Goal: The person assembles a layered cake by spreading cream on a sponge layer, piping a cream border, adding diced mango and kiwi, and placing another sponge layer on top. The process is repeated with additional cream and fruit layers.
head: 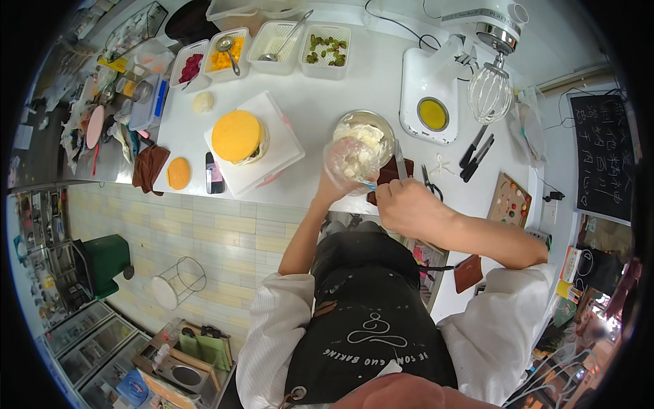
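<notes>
My left hand (334,181) is closed around a clear plastic piping bag (352,161) with cream inside, its fingers partly hidden by the film. The bag lies over the near side of a metal bowl (389,134) of whipped cream (369,132). My right hand (401,202) grips a spatula (400,158) beside the bag; its blade points up along the bowl's right side. Left of the bowl, a round yellow cake layer (236,134) tops a filled cake on a white board (286,148). A brown cloth (403,167) lies partly under my right hand.
Tubs of red fruit (191,69), orange fruit (220,57) and green fruit (327,50) line the back, beside a tub with a ladle (281,48). Right stand a mixer (434,66) with a whisk (489,94), knives (476,156) and scissors (432,185). A phone (215,174) lies near the front edge.
</notes>
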The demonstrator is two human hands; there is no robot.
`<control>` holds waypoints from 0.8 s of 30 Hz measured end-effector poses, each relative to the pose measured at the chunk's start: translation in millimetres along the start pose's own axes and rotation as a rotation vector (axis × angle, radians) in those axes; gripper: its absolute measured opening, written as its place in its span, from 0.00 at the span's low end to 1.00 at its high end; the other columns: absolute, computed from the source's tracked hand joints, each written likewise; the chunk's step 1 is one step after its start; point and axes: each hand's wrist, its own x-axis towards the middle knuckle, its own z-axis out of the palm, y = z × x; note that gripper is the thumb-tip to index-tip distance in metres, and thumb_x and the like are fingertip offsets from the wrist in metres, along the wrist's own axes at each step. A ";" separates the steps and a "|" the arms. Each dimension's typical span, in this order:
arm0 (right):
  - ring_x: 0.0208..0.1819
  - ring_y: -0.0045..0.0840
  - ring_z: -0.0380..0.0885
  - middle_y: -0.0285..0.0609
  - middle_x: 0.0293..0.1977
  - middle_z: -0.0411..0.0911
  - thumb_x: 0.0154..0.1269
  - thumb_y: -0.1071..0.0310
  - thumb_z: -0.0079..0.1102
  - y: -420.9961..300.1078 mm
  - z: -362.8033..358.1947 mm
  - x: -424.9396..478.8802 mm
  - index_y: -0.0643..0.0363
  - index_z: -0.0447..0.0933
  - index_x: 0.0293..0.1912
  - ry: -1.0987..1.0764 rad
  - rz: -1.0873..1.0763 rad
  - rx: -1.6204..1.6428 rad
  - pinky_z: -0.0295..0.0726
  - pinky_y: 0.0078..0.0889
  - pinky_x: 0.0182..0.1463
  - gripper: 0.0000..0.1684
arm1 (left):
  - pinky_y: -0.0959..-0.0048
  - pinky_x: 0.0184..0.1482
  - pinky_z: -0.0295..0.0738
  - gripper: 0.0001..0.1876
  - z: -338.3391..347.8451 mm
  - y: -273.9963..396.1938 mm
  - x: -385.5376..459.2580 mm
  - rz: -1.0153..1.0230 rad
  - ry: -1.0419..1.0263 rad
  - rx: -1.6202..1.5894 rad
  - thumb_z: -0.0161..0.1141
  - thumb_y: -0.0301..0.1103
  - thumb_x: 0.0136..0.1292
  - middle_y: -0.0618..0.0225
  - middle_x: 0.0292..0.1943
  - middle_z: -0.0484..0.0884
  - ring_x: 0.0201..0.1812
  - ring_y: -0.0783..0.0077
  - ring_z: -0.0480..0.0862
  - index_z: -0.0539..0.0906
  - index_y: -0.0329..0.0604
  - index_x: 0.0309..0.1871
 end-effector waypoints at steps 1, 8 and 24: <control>0.24 0.27 0.74 0.41 0.24 0.72 0.45 0.70 0.60 4.8 -4.5 -3.8 0.65 0.79 0.28 0.057 0.016 0.038 0.73 0.29 0.25 0.08 | 0.65 0.58 0.77 0.51 -1.5 -4.9 -1.7 0.016 -0.007 -0.017 0.86 0.41 0.35 0.59 0.56 0.78 0.56 0.64 0.80 0.69 0.36 0.64; 0.26 0.35 0.78 0.41 0.22 0.75 0.55 0.71 0.63 52.7 -27.1 -43.9 0.60 0.82 0.31 0.393 0.361 0.347 0.75 0.33 0.27 0.04 | 0.66 0.57 0.78 0.46 -21.2 28.1 -8.3 -0.022 0.068 -0.163 0.86 0.38 0.37 0.62 0.52 0.80 0.54 0.68 0.81 0.71 0.38 0.61; 0.29 0.49 0.78 0.53 0.26 0.79 0.64 0.63 0.62 98.5 247.4 -15.6 0.58 0.83 0.34 0.353 0.949 0.875 0.76 0.44 0.35 0.09 | 0.64 0.53 0.83 0.31 -53.3 -44.5 -31.2 -0.583 -0.204 -0.560 0.71 0.31 0.43 0.62 0.49 0.82 0.50 0.63 0.84 0.76 0.40 0.54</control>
